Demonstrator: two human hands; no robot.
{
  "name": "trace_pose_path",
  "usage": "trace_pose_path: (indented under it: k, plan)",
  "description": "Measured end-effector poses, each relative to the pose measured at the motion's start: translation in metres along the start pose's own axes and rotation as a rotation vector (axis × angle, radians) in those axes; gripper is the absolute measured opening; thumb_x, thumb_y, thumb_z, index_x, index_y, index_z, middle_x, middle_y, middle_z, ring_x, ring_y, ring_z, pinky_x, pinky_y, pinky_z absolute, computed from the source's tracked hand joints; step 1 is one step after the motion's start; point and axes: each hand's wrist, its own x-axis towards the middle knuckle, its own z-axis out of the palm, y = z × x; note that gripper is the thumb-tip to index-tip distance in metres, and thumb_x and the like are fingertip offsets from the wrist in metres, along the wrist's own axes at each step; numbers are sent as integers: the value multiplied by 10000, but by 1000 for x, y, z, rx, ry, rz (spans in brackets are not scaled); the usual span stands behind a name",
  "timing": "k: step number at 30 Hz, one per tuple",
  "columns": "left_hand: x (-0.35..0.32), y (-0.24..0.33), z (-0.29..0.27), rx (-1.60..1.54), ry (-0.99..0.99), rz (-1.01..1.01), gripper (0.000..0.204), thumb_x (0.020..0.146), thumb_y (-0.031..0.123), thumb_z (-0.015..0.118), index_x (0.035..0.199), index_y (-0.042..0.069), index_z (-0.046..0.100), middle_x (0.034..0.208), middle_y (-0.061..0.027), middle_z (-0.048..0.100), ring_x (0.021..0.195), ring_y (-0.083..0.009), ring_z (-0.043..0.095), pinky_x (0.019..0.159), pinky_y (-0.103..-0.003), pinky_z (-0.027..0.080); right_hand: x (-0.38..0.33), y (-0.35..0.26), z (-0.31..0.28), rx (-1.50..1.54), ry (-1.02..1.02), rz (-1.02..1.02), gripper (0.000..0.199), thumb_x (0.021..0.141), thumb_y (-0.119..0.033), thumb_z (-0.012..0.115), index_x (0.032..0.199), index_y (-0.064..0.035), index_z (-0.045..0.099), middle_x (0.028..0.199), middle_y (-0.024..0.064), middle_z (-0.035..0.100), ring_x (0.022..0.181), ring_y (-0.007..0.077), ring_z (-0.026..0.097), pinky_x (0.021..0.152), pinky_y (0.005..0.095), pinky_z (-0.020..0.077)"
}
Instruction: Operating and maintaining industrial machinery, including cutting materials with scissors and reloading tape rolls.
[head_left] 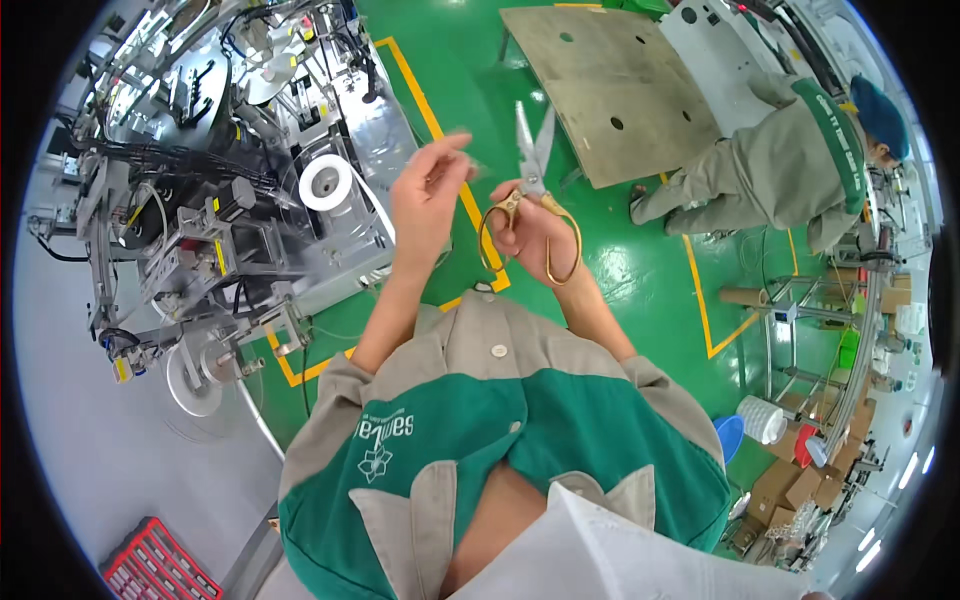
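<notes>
Peaked white material (600,550), right hand (533,238) gripping gold-looped metal scissors (532,178), left hand (426,198) curled, its hold unclear

bright, glare on floor (625,268), curved edges

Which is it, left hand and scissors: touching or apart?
Apart. The head view shows green floor between the left hand and the gold-handled scissors.

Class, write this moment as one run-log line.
left hand: raised, blurred, contents unclear | right hand: holding scissors, blades apart | machine: left side | table: ahead right
</notes>
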Motion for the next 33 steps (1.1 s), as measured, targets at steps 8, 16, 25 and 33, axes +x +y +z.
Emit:
trace_pose_path:
  k: [8,16,25,33]
  plan:
    - [30,12,21,295,38,182,208,871,2,564,1021,31,704,935,-40,547,724,-81,538,627,-213,440,31,-36,-29,-150,-154,128,311,915,-297,559,1090,-41,524,796,31,505,672,97,427,560,228,333]
    - [46,15,27,531,14,260,255,788,53,727,1041,46,696,910,-17,515,736,-74,486,671,-209,427,41,-49,-22,-283,-125,104,249,917,-254,571,1052,-53,513,758,-22,431,674,63,397,560,201,312]
    - [63,39,41,699,-77,398,255,713,95,775,962,104,717,831,-13,520,640,-109,466,591,-254,420,37,-52,-28,-284,-161,26,357,923,-380,547,1102,-73,514,861,4,497,735,91,420,631,235,342]
    - [68,13,77,696,-218,404,243,708,91,766,945,83,708,842,-21,538,644,-125,497,566,-260,425,27,-60,-51,-451,-15,-44,281,954,-323,512,1087,-79,471,852,-3,465,729,87,429,636,243,380]
